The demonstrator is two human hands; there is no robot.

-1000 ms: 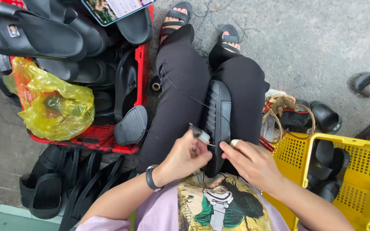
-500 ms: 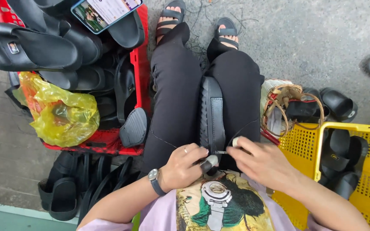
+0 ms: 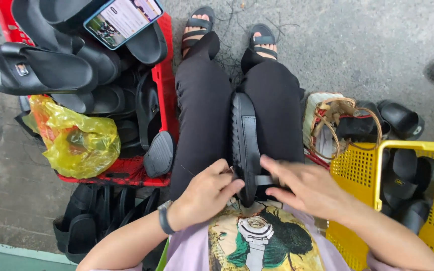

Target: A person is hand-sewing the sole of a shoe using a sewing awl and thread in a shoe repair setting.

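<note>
A black sandal (image 3: pixel 246 140) lies on its edge between my knees, sole to the left, its near end at my lap. My left hand (image 3: pixel 206 194) is curled against the sandal's near left side, fingers closed around a small tool or thread that I cannot make out. My right hand (image 3: pixel 307 188) rests on the sandal's near right side, fingertips pressing a grey strap piece (image 3: pixel 263 179) by the heel. A thin dark thread runs off to the left of my left hand. A dark band sits on my left wrist.
A red crate (image 3: pixel 164 95) piled with black sandals and a phone (image 3: pixel 123 19) stands at the left, with a yellow plastic bag (image 3: pixel 76 143) against it. A yellow basket (image 3: pixel 357 165) holding sandals is at the right. More sandals lie on the concrete floor.
Both hands have come down onto the sandal's near end. My right hand has flattened over the strap, and my left hand has closed in against the sole edge.
</note>
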